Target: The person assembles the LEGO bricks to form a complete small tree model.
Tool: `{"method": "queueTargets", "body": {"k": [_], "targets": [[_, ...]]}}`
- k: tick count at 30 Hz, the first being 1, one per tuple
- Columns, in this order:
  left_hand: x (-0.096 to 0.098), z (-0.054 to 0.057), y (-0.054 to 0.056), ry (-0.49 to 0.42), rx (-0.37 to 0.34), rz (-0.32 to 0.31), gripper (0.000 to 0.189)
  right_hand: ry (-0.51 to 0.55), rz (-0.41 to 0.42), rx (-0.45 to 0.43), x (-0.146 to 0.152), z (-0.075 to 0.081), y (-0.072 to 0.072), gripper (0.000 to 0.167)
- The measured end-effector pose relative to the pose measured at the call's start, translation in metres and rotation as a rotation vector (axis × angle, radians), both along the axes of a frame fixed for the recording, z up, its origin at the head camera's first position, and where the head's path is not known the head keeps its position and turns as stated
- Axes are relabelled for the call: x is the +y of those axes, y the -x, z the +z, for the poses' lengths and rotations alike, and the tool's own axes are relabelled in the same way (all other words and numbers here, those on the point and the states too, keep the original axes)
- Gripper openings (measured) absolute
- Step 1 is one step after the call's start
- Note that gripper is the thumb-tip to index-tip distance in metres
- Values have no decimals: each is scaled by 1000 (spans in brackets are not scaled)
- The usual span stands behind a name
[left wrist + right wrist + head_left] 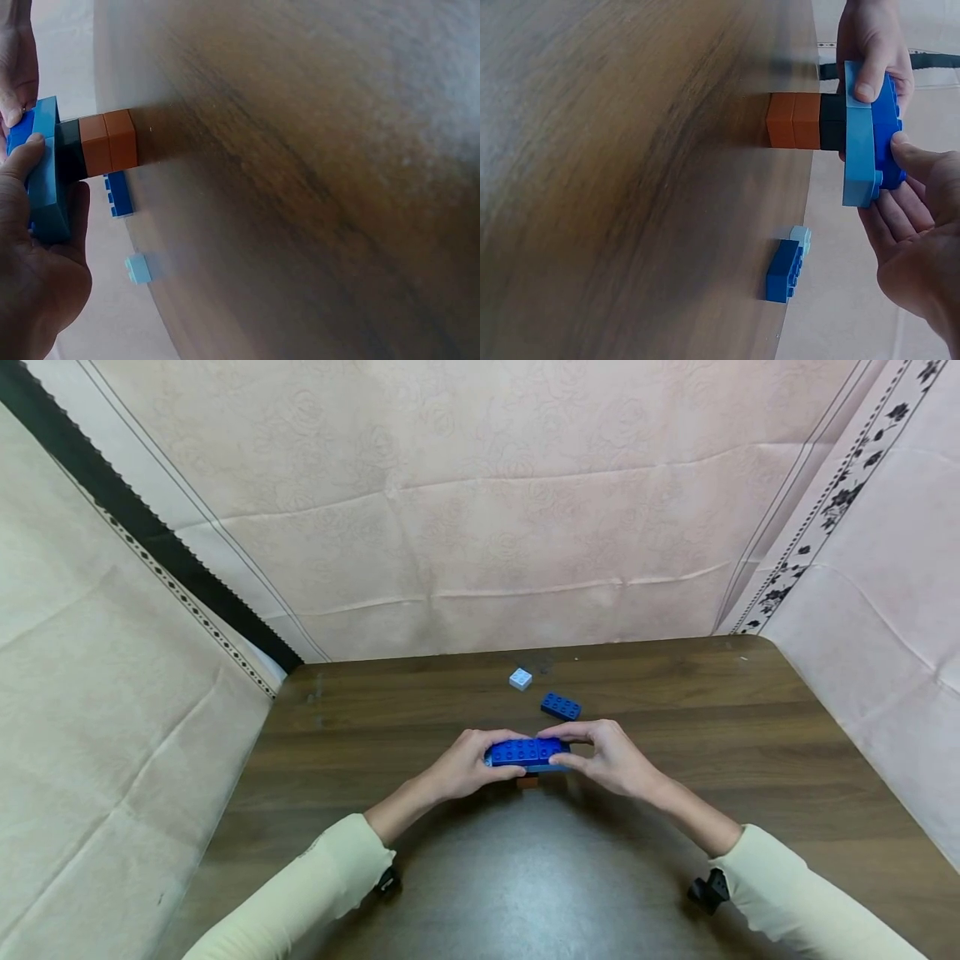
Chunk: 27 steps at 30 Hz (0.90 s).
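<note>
With the T-shaped brick stack (517, 752) so wide above a narrow stem of orange bricks (793, 120) and dark brick (832, 120), could well topple or split if pressed harder at one end. Pinching both ends with left hand (477, 764) and right hand (606, 760), thumbs on the near side. Appears to stand on the table (720, 735), midway between left and right edges, toward the far edge, near a loose dark-blue brick (561, 707). Points studs upward, long axis running left to right, roughly parallel to the far edge.
</note>
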<state>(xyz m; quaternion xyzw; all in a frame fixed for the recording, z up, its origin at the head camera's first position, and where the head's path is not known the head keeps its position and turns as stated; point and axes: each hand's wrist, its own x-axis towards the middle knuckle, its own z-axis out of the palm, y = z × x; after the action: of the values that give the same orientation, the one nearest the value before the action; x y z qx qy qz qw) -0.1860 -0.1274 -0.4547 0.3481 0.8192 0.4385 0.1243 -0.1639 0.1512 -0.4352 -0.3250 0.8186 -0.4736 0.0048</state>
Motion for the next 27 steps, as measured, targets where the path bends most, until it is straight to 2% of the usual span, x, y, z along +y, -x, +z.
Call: {"method": "queueTargets", "body": {"k": [5, 9, 20, 27], "targets": [[0, 0, -1, -1, 0, 5, 44, -22, -9, 4, -1, -1, 0, 33], [1, 0, 0, 4, 11, 4, 44, -15, -26, -29, -1, -2, -1, 31], [0, -1, -1, 8, 39, -3, 44, 29, -43, -64, -2, -8, -2, 32], [1, 0, -2, 21, 31, 8, 43, 69, -54, -105, -4, -10, -4, 32]]}}
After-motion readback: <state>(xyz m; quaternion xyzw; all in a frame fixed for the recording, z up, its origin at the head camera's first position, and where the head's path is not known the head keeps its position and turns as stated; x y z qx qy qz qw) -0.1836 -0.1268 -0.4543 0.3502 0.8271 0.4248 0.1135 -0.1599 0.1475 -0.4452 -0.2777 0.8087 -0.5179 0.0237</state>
